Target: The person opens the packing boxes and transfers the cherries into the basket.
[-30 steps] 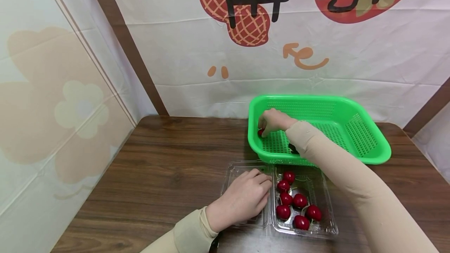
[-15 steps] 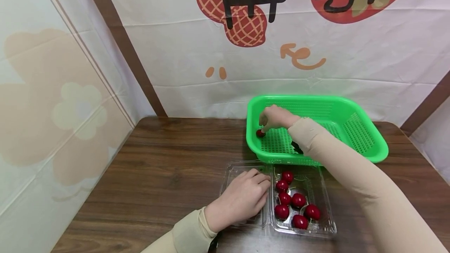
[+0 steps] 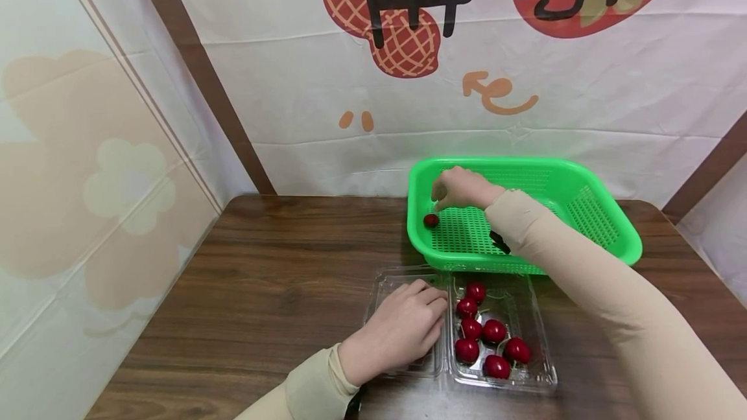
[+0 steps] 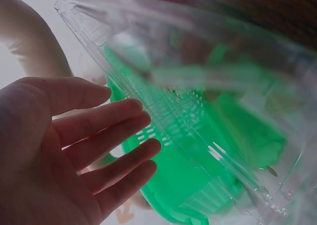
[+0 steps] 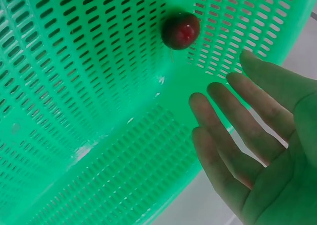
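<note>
A single dark red cherry (image 3: 431, 220) lies in the left end of the green basket (image 3: 627, 245). Just above and to its right is my right hand (image 3: 461, 187), holding nothing; in the right wrist view its fingers (image 5: 233, 121) are spread apart from the cherry (image 5: 181, 30). My left hand (image 3: 399, 324) rests over the left half of a clear plastic clamshell box (image 3: 539, 368), its fingers reaching to the middle fold. In the left wrist view those fingers (image 4: 106, 136) are loosely extended beside the clear plastic. Several cherries (image 3: 494, 331) with stems sit in the box's right half.
Behind the clamshell, the basket stands near the back edge of the brown wooden table (image 3: 280, 277). A white printed cloth (image 3: 292, 83) hangs right behind the table. My right forearm (image 3: 595, 284) passes over the basket's front rim.
My right hand has let go of the cherry at the basket's left end and lifted up and slightly right. The cherry stays in the basket. My left hand has kept its place.
</note>
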### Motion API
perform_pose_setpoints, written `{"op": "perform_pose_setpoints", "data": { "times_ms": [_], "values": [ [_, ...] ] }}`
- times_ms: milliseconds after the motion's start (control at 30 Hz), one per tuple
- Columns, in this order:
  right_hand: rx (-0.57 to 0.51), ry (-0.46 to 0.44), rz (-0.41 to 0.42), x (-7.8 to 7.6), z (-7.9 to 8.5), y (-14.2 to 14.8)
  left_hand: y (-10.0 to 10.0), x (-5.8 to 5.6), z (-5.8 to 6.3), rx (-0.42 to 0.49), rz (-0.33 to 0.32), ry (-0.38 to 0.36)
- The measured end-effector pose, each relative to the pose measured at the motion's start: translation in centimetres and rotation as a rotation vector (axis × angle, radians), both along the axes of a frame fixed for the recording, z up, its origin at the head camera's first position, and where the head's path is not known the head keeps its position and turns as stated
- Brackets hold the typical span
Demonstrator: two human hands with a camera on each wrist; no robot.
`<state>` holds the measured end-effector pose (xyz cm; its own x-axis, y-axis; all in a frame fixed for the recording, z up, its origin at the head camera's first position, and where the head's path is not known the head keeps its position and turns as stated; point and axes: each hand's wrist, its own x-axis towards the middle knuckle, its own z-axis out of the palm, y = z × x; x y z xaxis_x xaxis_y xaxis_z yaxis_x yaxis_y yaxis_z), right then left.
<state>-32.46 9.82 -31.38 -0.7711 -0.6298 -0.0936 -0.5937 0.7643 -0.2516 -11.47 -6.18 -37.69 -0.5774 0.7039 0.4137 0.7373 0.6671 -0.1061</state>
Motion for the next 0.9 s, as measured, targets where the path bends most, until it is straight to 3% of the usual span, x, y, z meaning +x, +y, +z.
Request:
{"op": "perform_pose_setpoints", "data": {
  "times_ms": [433, 900],
  "values": [
    [-0.019, 0.046, 0.009, 1.0, 1.7, 1.1, 0.0, 0.0, -0.1, 0.000, 0.002, -0.006],
    [-0.045, 0.119, 0.017, 3.1, 3.2, 2.3, 0.0, 0.0, 0.0, -0.001, 0.002, -0.004]
  ]
}}
